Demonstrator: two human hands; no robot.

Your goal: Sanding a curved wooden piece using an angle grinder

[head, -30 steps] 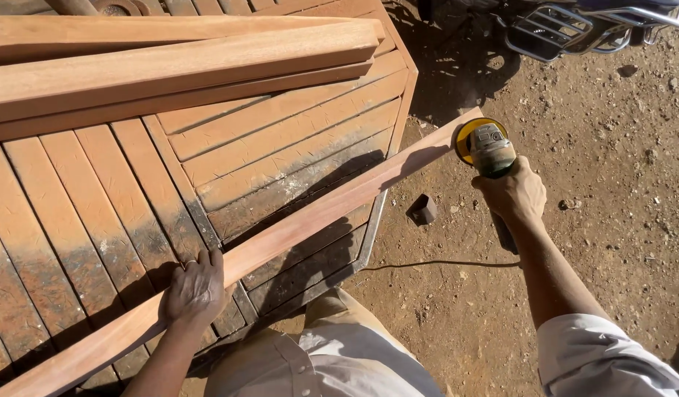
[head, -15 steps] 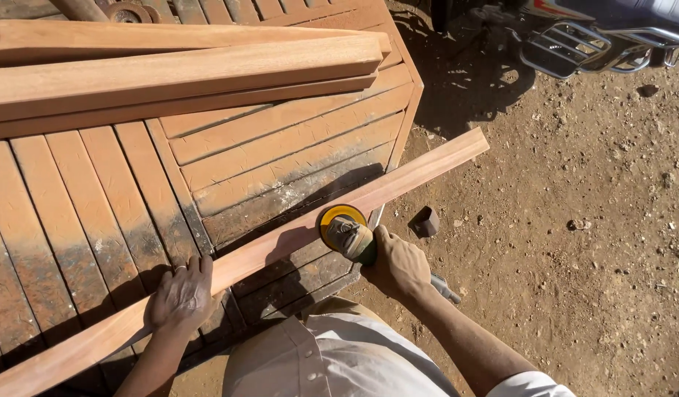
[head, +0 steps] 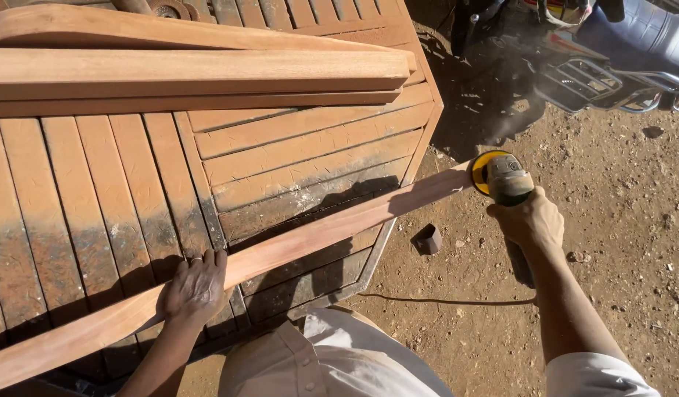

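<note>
A long reddish wooden slat (head: 310,239) lies diagonally across a slatted wooden tabletop (head: 97,191), its right end reaching past the table's edge. My left hand (head: 195,288) presses flat on the slat near its lower left part. My right hand (head: 529,220) grips a power sander (head: 501,176) with a yellow round disc, and the disc touches the slat's far right end. The sander's black cord (head: 457,300) trails across the dirt below my right arm.
Two thick wooden beams (head: 192,73) lie stacked across the top of the table. A small dark block (head: 428,239) sits on the dirt ground (head: 633,220) by the table's edge. A motorbike (head: 619,51) is parked at the upper right.
My right hand carried the sander from the slat's middle back out to its far right end. My left hand stayed pressed on the slat.
</note>
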